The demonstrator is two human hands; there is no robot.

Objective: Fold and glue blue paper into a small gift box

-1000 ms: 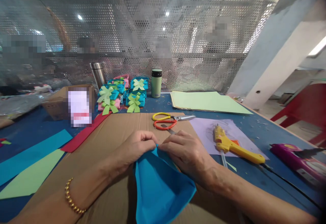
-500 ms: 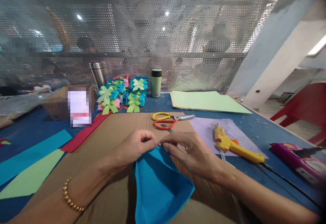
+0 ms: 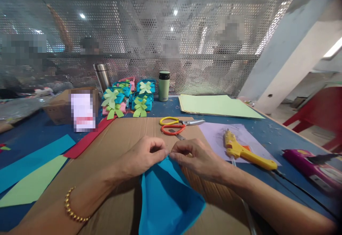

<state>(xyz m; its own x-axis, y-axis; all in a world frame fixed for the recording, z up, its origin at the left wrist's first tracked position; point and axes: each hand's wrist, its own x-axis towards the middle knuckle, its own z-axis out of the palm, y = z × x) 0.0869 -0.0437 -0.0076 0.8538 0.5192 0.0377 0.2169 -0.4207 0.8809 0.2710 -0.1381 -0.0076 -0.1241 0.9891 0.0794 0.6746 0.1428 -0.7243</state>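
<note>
A folded blue piece of felt or stiff paper (image 3: 169, 195) hangs towards me over the brown cardboard sheet (image 3: 107, 192). At its narrow top end my left hand (image 3: 149, 153) pinches the edge between thumb and forefinger. My right hand (image 3: 196, 156) grips the same top edge from the other side, fingertips nearly touching those of the left. The exact fold between the fingertips is hidden. Just beyond my hands lie scissors (image 3: 184, 123) with one yellow and one red handle. To the right, a yellow glue gun (image 3: 245, 153) rests on a lilac sheet (image 3: 213, 131).
Several small blue and pink baskets with green bows (image 3: 140, 103) stand at the back, beside a green flask (image 3: 164, 87) and a steel flask (image 3: 102, 76). Light green sheets (image 3: 213, 105) lie back right. Blue (image 3: 40, 160) and red strips (image 3: 88, 140) lie left; a purple power strip (image 3: 312, 169) lies right.
My right hand's fingers have drawn together into a tighter pinch at the top edge. The blue piece has shifted very slightly; my left hand keeps its pinch.
</note>
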